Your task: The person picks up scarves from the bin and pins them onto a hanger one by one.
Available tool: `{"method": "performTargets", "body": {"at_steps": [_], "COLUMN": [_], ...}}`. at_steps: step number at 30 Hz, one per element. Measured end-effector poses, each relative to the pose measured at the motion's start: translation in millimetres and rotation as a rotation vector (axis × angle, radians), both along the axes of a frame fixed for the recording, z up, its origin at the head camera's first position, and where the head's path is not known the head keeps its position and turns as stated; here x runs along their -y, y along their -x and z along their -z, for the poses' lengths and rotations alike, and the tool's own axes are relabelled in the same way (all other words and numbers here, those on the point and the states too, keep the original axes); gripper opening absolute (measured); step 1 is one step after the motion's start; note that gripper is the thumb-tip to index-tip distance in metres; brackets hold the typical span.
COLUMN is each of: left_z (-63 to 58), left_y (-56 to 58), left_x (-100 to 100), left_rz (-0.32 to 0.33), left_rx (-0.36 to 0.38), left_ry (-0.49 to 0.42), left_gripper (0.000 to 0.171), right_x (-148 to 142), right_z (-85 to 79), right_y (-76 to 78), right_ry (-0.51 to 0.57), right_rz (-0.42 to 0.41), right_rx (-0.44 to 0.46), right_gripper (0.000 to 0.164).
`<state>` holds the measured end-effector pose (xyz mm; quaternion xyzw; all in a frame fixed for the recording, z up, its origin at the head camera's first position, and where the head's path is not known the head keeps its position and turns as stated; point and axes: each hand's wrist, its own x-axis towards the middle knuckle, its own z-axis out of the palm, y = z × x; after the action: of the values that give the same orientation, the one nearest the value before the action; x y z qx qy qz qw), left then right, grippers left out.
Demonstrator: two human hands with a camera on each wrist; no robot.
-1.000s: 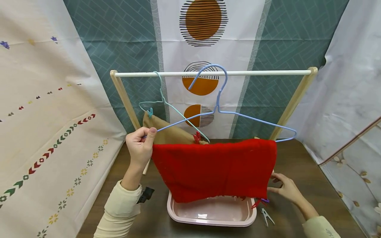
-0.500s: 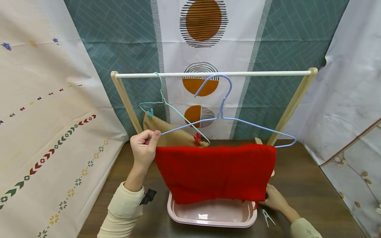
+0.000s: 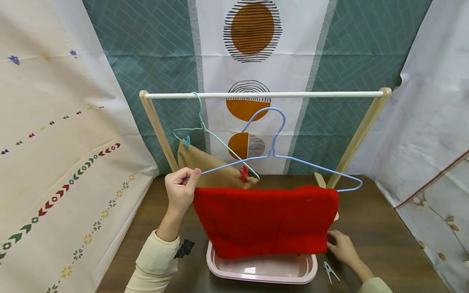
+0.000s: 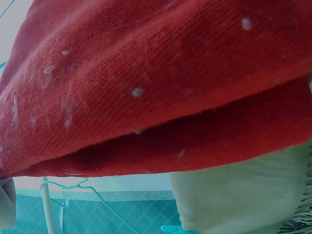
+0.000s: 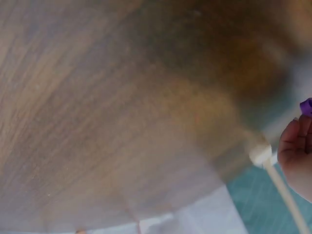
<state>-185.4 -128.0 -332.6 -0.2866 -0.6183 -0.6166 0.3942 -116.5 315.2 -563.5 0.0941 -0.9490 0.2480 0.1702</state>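
Observation:
My left hand (image 3: 180,190) grips the left arm of a blue clothes hanger (image 3: 272,152), thumb on top. From the hanger's lower bar hangs a red knitted scarf (image 3: 265,221), its upper left corner right at that hand; the scarf (image 4: 146,83) fills most of the left wrist view. My right hand (image 3: 342,247) is low beside the scarf's lower right corner, fingertips partly hidden behind it. In the right wrist view, this hand (image 5: 297,151) holds a small purple clothespin (image 5: 306,107) at its fingertips.
A pink basin (image 3: 261,278) stands below the scarf, with a grey-white clothespin (image 3: 331,272) right of it. Behind is a wooden rack with a white rail (image 3: 311,94). On it hangs a mint hanger (image 3: 220,140) with tan cloth (image 3: 209,165), held by blue and red clothespins.
My left hand has lowered the blue hanger and scarf, its hook now below the rail. The right hand has moved left and down to the scarf's corner and taken hold of the purple clothespin.

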Motion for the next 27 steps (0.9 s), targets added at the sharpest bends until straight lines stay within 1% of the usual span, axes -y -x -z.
{"method": "performTargets", "body": {"at_steps": [4,7,10,14,18,19,22,24,25,27], "left_z": [3.8,4.6,5.2,6.0,5.7,5.5,4.8,4.8,4.9,4.9], "left_y": [-0.6,-1.3,-1.3,-0.7,-0.7,-0.8,-0.7,-0.5,-0.2,0.0], "left_x": [0,-1,-1,0,-1,-2,-2,-2,-2,-2], "left_rz": [0.0,-0.015,-0.007,0.008,-0.002,-0.002,0.007,0.018,0.023,0.021], "left_rx": [0.008,0.013,0.014,0.005,0.003,0.003,-0.001,-0.007,-0.01,-0.01], "left_ry": [-0.006,-0.007,-0.008,-0.01,-0.004,-0.005,-0.01,-0.015,-0.017,-0.018], "left_gripper": [0.046,0.048,0.049,0.045,0.046,0.046,0.043,0.039,0.038,0.037], "right_x": [-5,-7,-7,-3,1,4,14,19,22,20], "right_z": [-22.4,-44.5,-69.4,-101.0,-125.7,-135.1,-161.6,-174.9,-180.6,-183.1], "right_y": [-3.1,-6.1,-10.6,-16.2,-21.1,-24.0,-32.2,-35.2,-36.2,-33.9], "right_ry": [0.096,0.168,0.227,0.277,0.289,0.29,0.303,0.325,0.347,0.42], "right_rz": [0.028,0.031,0.026,-0.009,-0.058,-0.074,-0.171,-0.268,-0.324,-0.444], "right_rx": [-0.067,-0.106,-0.124,-0.145,-0.182,-0.194,-0.234,-0.274,-0.287,-0.305], "right_gripper": [0.021,0.021,0.022,0.024,0.028,0.029,0.035,0.041,0.043,0.044]}}
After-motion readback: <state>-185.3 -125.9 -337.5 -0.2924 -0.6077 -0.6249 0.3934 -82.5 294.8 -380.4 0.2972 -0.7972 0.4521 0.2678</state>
